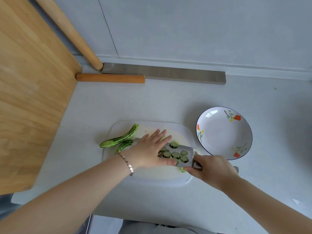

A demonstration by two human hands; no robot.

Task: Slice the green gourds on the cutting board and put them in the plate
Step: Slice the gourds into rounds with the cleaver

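While the right hand (211, 169) curls tight round the handle of a knife (179, 148), hiding most of it, the left hand (148, 149) lies flat on the broad steel blade, fingers straight and spread, covering part of it. Round, dark-rimmed slices (175, 155) sit on the blade over the white, round-cornered cutting board (152, 178). Two curved, striped gourds (120, 138) rest at the board's left end. Just right, on the pale surface (168, 102), the glazed plate (224, 132) shows painted flowers inside its blue rim.

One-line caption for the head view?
Left hand steadies gourd slices on the knife gripped by the right hand, plate beside the cutting board.
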